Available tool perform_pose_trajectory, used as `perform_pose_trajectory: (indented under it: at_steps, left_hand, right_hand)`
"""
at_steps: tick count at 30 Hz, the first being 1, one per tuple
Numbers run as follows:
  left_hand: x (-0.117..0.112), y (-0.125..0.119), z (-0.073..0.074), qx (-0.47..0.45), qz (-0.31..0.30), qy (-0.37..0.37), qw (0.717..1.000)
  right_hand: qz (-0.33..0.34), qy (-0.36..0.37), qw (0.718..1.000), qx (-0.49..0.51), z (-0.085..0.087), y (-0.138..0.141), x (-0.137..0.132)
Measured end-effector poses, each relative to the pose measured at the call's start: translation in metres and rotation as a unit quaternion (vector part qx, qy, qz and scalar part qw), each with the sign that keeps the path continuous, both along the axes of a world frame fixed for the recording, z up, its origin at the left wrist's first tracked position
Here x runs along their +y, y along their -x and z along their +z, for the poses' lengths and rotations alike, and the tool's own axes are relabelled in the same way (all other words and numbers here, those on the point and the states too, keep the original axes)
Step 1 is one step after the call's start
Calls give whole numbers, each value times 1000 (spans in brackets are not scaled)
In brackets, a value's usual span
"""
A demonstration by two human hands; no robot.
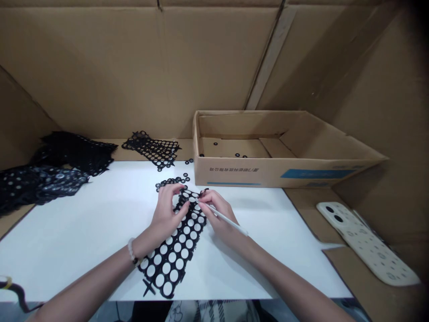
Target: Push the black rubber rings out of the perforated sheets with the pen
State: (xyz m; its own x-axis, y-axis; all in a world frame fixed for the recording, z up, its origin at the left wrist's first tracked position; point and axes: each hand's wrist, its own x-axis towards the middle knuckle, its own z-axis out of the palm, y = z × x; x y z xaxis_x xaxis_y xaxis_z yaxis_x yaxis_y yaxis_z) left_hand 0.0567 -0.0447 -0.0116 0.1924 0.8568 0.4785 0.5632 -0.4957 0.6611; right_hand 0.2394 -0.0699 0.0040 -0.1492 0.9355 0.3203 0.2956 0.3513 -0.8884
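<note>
A black die-cut sheet of round rings [170, 255] lies on a white board [77, 250], its holes showing white. My left hand [166, 210] rests on the sheet's upper part, with its fingertips pinching the black material. My right hand [217, 217] is shut on a thin white stylus [226, 219], whose tip meets the sheet close to my left fingertips. The exact contact point is hidden by my fingers. A few loose black rings [186, 176] lie just above the sheet. A beaded bracelet [131, 250] circles my left wrist.
Stacks of black ring sheets [50, 183] pile up at the left, and another sheet [152, 150] lies at the board's far edge. A cardboard box [268, 172] holds loose rings. A perforated white plastic panel [367, 241] sits at the right.
</note>
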Motion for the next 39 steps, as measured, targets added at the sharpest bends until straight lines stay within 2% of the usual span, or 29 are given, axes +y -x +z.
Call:
perform_pose_trajectory:
  at_steps: [2,3,6,8,12,15,17,19,21,24,26,29,31,33,36,39]
  left_hand:
    - [2,2,0,6,46,-38,998]
    - [3,3,1,27,49,-45,997]
    - [4,5,6,107,-10,-18,994]
    - [4,5,8,101,-65,13,993]
    - [9,7,5,-12,-121,89,989]
    - [22,14,3,-153,-84,144,974]
    - [33,23,5,-206,-61,181,960]
    - [42,33,9,-142,-30,196,970]
    - [49,41,11,-12,38,160,986]
    - [55,47,7,147,115,104,977]
    - [56,47,4,179,119,111,970]
    - [52,44,4,149,121,97,977]
    - [47,40,8,110,102,66,987]
    - [40,34,11,67,28,68,995]
    - [30,23,7,4,-97,137,986]
    - [25,12,-3,-72,-132,222,964]
  right_hand:
    - [1,-15,1000,-12,0,-1,0]
    - [2,-22,1000,-18,0,-1,0]
    - [8,-48,998,-36,-3,0,-1]
    - [-4,-54,997,-48,-5,1,-1]
    - [-48,-10,997,-53,-6,0,1]
    - [-99,8,993,-62,-5,-9,7]
    - [-136,11,988,-69,-3,-16,13]
    - [-143,10,987,-72,-2,-21,17]
    - [-126,10,989,-71,-1,-21,16]
    - [-96,20,993,-66,1,-16,11]
    - [-84,31,994,-64,4,-14,7]
    - [-79,43,995,-49,9,-14,6]
    - [-77,49,996,-26,10,-17,8]
    - [-61,61,996,6,8,-19,10]
    - [-25,83,995,58,2,-21,12]
    - [-19,88,993,78,2,-22,13]
